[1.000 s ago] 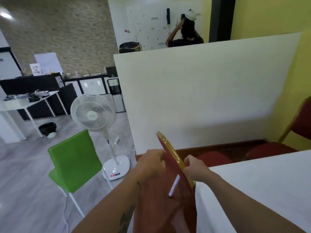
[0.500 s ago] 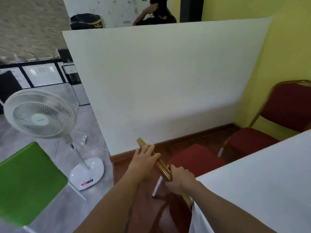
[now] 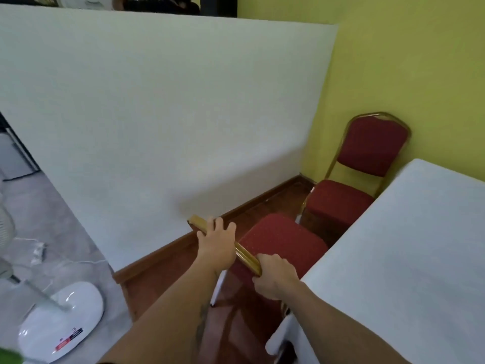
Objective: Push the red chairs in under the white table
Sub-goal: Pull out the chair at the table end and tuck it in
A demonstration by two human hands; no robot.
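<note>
A red chair (image 3: 282,243) with a gold frame stands in front of me, its seat partly under the corner of the white table (image 3: 409,258). My left hand (image 3: 217,243) and my right hand (image 3: 275,277) both grip the gold top rail of its backrest. A second red chair (image 3: 349,185) stands farther back by the yellow wall, its seat beside the table's far edge and its back upright.
A white partition wall (image 3: 162,114) runs along the left, close behind the chairs. A white standing fan's base (image 3: 61,321) and its cable lie on the grey floor at the lower left. The yellow wall (image 3: 409,61) closes the corner.
The view has swung right and down. The chair I hold now sits closer to the table with its seat showing, and the second chair has come fully into view.
</note>
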